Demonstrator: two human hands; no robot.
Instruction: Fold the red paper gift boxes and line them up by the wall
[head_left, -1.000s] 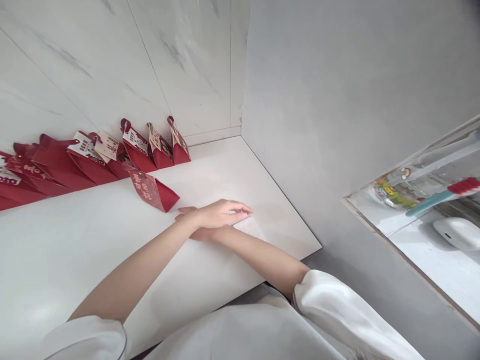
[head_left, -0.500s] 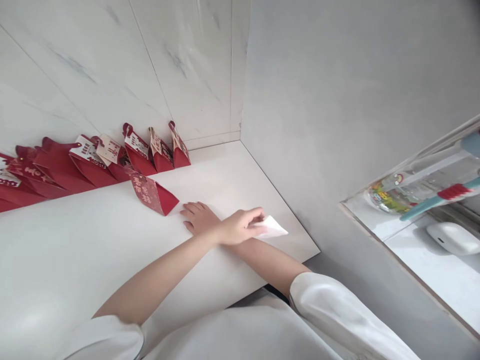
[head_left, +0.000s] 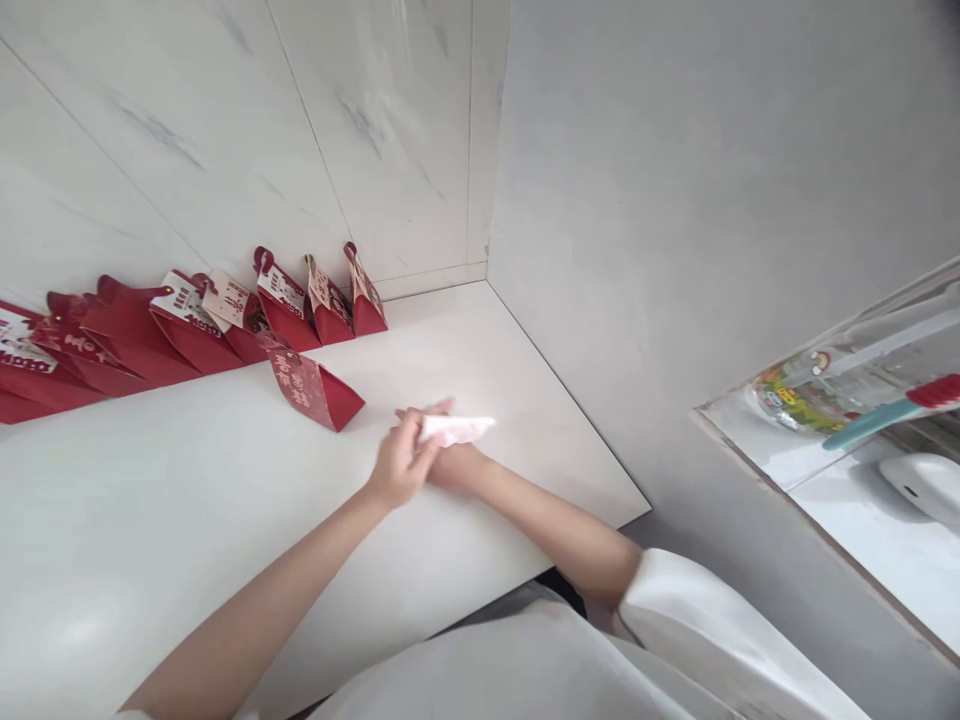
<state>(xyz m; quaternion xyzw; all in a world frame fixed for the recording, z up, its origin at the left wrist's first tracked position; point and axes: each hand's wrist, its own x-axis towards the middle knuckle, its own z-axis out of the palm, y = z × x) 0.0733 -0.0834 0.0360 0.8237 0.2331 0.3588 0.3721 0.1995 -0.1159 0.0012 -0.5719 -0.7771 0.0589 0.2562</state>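
Observation:
My left hand [head_left: 400, 470] is closed on a folded white tissue [head_left: 461, 430], pinched between thumb and fingers. The tissue lies over the back of my right hand [head_left: 456, 468]. That hand rests low over the table, partly hidden behind the left hand and the tissue; the fingertips that show look stretched out and are blurred. Just left of both hands, a red paper gift box [head_left: 319, 390] with pale lettering sits on the white table [head_left: 187, 500], apart from my fingers.
Several red gift boxes [head_left: 285, 310] with hanging tags stand in a row against the marbled wall [head_left: 187, 120]. A grey wall [head_left: 637, 200] borders the table's right edge. On a ledge at right are a clear bottle [head_left: 795, 395], a teal-handled brush [head_left: 874, 420] and a white case [head_left: 926, 480].
My left hand has carried the tissue leftward from the right forearm to the back of the right hand. My right hand has drawn slightly right, away from the nearest gift box.

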